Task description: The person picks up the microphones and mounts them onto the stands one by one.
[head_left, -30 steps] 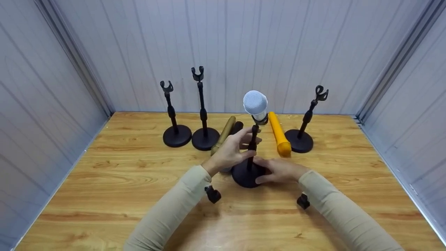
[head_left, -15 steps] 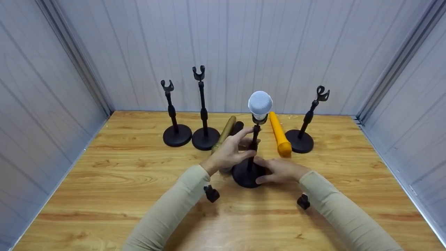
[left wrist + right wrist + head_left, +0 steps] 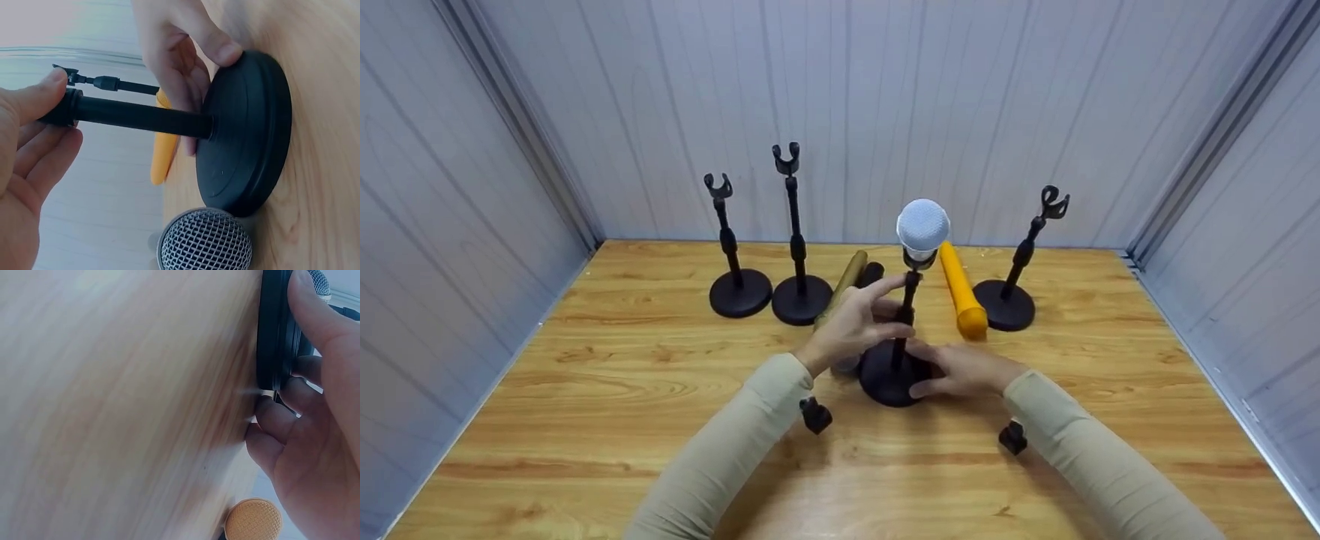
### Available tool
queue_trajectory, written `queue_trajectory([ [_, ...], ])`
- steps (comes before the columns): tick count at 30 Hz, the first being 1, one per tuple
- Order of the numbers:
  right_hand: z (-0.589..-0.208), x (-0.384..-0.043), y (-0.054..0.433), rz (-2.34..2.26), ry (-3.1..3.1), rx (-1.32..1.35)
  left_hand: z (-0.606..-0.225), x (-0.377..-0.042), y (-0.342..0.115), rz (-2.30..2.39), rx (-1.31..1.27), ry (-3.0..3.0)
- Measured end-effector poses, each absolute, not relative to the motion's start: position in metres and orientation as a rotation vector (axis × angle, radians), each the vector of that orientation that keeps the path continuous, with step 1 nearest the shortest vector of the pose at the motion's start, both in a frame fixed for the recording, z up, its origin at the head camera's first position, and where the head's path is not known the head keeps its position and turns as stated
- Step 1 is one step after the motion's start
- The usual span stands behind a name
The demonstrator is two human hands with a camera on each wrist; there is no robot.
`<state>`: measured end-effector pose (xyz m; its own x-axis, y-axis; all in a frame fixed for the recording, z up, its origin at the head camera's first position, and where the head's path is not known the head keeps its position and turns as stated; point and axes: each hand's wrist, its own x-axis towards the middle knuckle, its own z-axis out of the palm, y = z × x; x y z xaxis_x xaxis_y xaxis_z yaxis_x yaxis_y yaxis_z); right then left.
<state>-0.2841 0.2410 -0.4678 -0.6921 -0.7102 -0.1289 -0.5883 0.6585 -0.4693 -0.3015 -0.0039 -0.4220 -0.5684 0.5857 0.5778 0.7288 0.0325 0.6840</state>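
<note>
A white microphone [image 3: 923, 226] sits in the clip atop a black desk mic stand [image 3: 889, 384], its mesh head tilted up toward me. My left hand [image 3: 846, 324] grips the stand's pole at the collar [image 3: 63, 107], thumb on one side and fingers on the other. Low on the right, my right hand [image 3: 964, 367] holds the rim of the round base [image 3: 242, 135], with the thumb on top of it and fingers at its edge. The base stands upright on the wooden table. Beside it lies a microphone with a silver mesh head [image 3: 205, 242], mostly hidden by my left hand in the head view.
Two mic stands with unfilled clips, one shorter [image 3: 739, 292] and one taller [image 3: 802, 298], stand at back left. Another mic stand [image 3: 1005, 304] is at back right, beside an orange microphone [image 3: 960, 292]. A gold microphone [image 3: 851, 274] and a black one [image 3: 871, 273] lie behind my left hand.
The white microphone's head has swung slightly right and turned more toward me, along with its clip. Both hands have stayed almost in place on the stand.
</note>
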Motion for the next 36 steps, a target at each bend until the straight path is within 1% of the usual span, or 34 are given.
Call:
queue_trajectory([
  [4, -0.4665, -0.2847, 0.2402, -0.589, 2.574, -1.066, -0.4213, -0.3011, -0.0052, -1.376, -1.332, -2.167],
  [6, -0.4653, -0.2847, 0.24, -0.593, 2.571, -1.071, -0.4204, -0.3012, -0.0055, -1.378, -1.355, -2.172],
  [15, -0.4654, -0.2845, 0.24, -0.595, 2.565, -1.049, -0.4141, -0.3028, -0.0026, -1.952, -1.549, -2.225],
  [20, -0.4676, -0.2856, 0.2393, -0.611, 2.558, -1.062, -0.4159, -0.3015, -0.0025, -2.034, -1.539, -2.222],
  [31, -0.4672, -0.2847, 0.2414, -0.6, 2.57, -1.003, -0.4147, -0.3, -0.0029, -1.966, -1.484, -2.25],
  [36, -0.4684, -0.2851, 0.241, -0.593, 2.562, -0.992, -0.4195, -0.3012, -0.0006, -1.77, -1.4, -2.197],
])
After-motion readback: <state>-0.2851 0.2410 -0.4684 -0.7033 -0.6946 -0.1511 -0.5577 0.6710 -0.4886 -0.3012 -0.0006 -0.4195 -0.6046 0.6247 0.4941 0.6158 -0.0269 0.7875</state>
